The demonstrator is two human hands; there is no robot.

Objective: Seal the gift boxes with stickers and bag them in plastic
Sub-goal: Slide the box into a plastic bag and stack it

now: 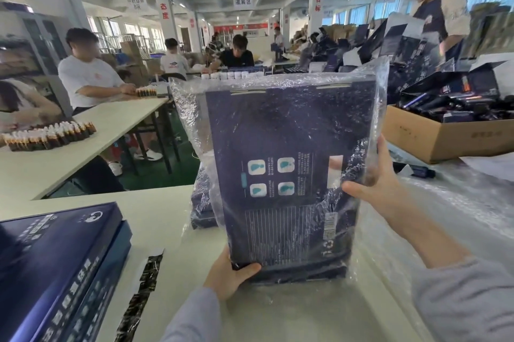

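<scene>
Holding one bagged gift box (289,163) upright, left hand (228,275) and right hand (372,188) grip it; unbagged boxes (55,263) remain near left.

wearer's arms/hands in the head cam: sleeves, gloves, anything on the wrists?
The left hand and right hand are both bare, with no gloves and no visible rings, watch or bands. The top is long-sleeved in plain light grey with no markings. The left sleeve reaches the wrist. The right sleeve ends further up, leaving the forearm uncovered.
</scene>
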